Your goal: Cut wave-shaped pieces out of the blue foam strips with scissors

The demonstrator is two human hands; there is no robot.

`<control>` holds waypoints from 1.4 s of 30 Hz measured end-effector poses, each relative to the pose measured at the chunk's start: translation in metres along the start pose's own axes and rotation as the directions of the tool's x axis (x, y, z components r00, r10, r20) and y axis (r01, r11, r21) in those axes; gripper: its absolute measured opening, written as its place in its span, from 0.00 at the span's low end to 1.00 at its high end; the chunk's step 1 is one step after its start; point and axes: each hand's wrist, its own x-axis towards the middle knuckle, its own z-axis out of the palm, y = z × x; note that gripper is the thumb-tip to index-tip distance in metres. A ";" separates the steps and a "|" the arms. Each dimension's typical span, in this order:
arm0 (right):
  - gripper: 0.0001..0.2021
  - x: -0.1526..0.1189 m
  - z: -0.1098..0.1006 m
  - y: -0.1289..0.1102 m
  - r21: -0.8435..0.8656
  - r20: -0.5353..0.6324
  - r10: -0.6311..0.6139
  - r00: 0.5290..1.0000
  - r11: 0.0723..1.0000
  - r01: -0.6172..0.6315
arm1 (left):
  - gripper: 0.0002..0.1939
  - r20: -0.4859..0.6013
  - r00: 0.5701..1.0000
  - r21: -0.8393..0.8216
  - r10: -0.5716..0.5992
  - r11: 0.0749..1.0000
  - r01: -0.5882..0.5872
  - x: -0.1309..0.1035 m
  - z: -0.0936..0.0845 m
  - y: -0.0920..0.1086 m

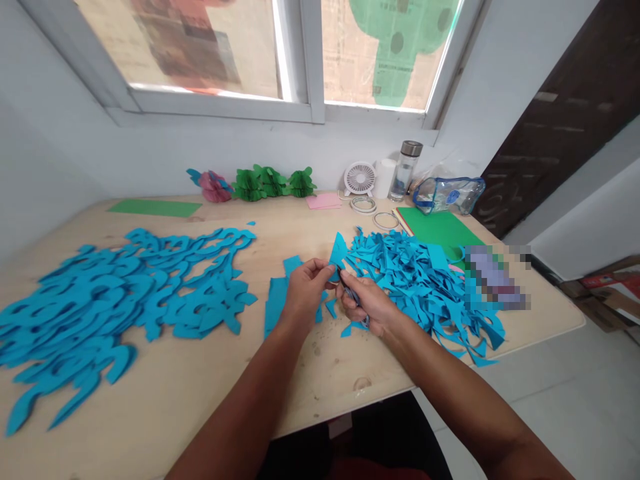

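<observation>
Between my hands a small blue paper piece point(339, 249) stands up, its lower edge pinched by my left hand point(309, 288). My right hand point(367, 303) is wrapped round dark-handled scissors point(351, 291), whose blades point at the paper. Blue sheets point(276, 303) lie on the table beneath and left of my left hand. A broad pile of curved blue cut-outs point(105, 293) covers the left of the table. Right of my hands is a heap of blue scraps point(415, 280), and a few small scraps lie just under my hands.
Along the wall stand green paper flowers point(270, 183), a pink flower point(216, 186), a small fan point(359, 179), a bottle point(405, 171) and a clear pouch point(450, 195). Green sheets point(440, 227) lie at the right, another green strip point(155, 208) at back left. The table's front edge point(350, 408) is near.
</observation>
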 end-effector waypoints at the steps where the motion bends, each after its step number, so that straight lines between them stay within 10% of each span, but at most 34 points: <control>1: 0.23 0.000 0.000 0.000 -0.009 -0.004 0.003 1.000 1.000 -0.003 | 0.12 0.007 1.000 0.009 -0.004 1.000 0.004 0.000 -0.001 0.000; 42: 0.23 0.000 -0.001 0.002 -0.072 -0.012 -0.020 1.000 0.997 0.019 | 0.10 0.042 0.999 0.100 -0.034 0.995 0.030 0.001 -0.005 0.008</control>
